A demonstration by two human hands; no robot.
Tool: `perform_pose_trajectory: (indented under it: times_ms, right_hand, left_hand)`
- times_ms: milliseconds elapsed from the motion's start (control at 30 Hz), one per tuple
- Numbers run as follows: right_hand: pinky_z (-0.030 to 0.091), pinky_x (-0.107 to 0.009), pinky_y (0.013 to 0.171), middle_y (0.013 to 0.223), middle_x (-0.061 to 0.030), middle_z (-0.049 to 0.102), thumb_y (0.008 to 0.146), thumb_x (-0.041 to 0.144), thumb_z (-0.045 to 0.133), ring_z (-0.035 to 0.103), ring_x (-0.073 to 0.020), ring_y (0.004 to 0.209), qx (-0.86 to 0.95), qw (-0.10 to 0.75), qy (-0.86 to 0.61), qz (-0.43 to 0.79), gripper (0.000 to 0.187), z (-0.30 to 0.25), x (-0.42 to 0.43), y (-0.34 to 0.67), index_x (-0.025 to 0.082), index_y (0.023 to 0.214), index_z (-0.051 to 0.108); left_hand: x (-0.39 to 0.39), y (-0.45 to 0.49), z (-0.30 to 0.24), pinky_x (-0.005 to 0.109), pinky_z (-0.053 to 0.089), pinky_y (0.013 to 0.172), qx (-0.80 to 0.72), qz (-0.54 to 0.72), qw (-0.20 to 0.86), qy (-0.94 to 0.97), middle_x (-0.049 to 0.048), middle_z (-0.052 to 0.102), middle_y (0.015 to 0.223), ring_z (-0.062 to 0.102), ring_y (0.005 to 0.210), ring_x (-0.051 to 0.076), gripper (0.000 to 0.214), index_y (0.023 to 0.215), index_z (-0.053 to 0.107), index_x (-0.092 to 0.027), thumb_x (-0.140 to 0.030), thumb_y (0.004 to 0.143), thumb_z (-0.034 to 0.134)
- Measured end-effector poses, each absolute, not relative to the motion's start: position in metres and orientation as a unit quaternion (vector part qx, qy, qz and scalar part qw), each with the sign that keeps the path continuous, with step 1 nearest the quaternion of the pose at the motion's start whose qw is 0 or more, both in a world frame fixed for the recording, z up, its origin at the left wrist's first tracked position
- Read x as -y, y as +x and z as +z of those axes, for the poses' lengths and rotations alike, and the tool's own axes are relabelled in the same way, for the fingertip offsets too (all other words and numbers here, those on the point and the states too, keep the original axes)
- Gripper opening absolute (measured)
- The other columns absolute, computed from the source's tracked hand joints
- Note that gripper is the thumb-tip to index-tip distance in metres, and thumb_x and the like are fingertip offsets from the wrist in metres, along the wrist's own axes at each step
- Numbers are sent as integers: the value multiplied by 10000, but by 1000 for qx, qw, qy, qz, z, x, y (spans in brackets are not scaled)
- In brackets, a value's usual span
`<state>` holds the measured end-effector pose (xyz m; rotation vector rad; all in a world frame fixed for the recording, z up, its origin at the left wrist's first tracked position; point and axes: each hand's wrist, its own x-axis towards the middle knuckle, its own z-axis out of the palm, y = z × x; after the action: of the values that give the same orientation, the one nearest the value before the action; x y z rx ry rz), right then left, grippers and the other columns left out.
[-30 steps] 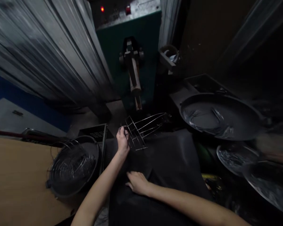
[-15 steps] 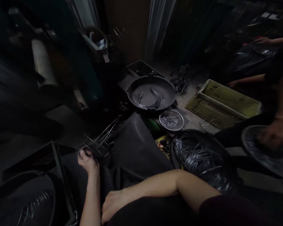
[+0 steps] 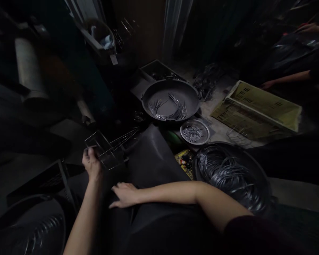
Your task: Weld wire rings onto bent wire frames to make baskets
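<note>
My left hand (image 3: 91, 163) is closed on one side of a thin rectangular wire frame (image 3: 105, 141), held up at the left above a dark cloth. Several long straight wires seem to run behind the frame, though the dimness hides where they end. Lower and to the right, my right hand (image 3: 125, 194) reaches across with its fingers apart and holds nothing. Beneath it lies the dark cloth (image 3: 155, 159) over my lap.
Ahead stands a black pan (image 3: 164, 95) with bent wires. Beside it are a metal bowl (image 3: 194, 131) of short pieces, a tub (image 3: 266, 177) of coiled wire and a yellow crate (image 3: 257, 106). Another person's arm (image 3: 289, 78) shows at right. A dark basin (image 3: 42, 226) sits lower left.
My left hand has risen, lifting the wire frame into clearer view. My right hand has moved forward and its fingers have spread. Another person's hand and a bowl have left the right side.
</note>
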<state>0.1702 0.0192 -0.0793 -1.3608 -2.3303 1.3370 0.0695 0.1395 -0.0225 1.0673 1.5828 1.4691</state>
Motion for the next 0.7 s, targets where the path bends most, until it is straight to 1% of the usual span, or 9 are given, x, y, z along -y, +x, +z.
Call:
perform_pose_trajectory:
  times_ms: [33,100,200,300,367,433,500,600,700]
  right_hand:
    - [514,-411,781,1105,-186,617,749,458,669,599,-326,1015,771,56,-459,439,584,-84,-17,156,101,1197,558]
    - [521,-377,762,1059,-151,644,774,369,635,615,-296,988,766,55,-466,439,457,-92,-14,139,129,1159,583]
    - [517,-294,742,1077,-66,662,821,280,566,627,-213,958,770,110,-459,431,289,-95,-18,128,214,1098,615]
    - [501,-244,684,1003,-61,684,805,212,583,632,-179,874,806,130,-412,405,148,-90,-26,119,169,923,660]
    - [481,-227,608,862,-76,692,778,187,610,629,-168,757,829,94,-373,406,86,-84,-30,115,124,807,661]
    - [465,-244,582,790,-73,683,769,206,635,616,-170,703,853,48,-338,396,92,-77,-32,122,117,765,655]
    - [465,-286,626,861,-72,683,805,292,634,611,-188,747,884,37,-308,349,180,-71,-31,148,129,877,660]
    - [449,-328,713,993,-68,662,886,407,554,589,-199,847,921,68,-289,253,332,-72,-23,214,166,1109,604]
    - [429,-341,722,1086,-91,632,910,449,503,574,-200,852,935,55,-287,202,394,-82,-3,271,175,1188,564]
  left_hand:
    - [-141,78,-18,198,242,455,-615,551,350,443,-62,394,579,331,484,49,372,838,570,-145,-515,800,571]
    - [-143,93,-13,201,251,455,-609,534,338,480,-62,386,569,330,480,52,412,834,574,-141,-552,817,537]
    - [-145,104,-9,201,249,449,-592,536,340,496,-66,385,560,322,466,49,430,824,567,-141,-569,820,525]
    - [-148,105,-8,203,253,454,-589,535,313,518,-66,387,555,329,464,52,421,830,572,-141,-557,834,512]
    - [-149,105,-10,204,264,458,-593,530,300,527,-65,395,552,340,460,56,403,850,568,-145,-539,857,484]
    - [-148,103,-15,201,267,462,-599,539,302,510,-69,395,547,340,455,55,373,848,546,-151,-516,867,475]
    - [-145,100,-25,197,256,459,-607,567,306,466,-79,382,537,329,447,51,333,828,513,-157,-487,859,485]
    - [-139,87,-48,196,219,430,-620,595,323,396,-96,353,510,297,411,45,287,810,481,-164,-450,829,492]
    - [-132,68,-69,197,204,407,-629,599,334,367,-104,353,494,287,383,38,285,798,483,-161,-444,784,508]
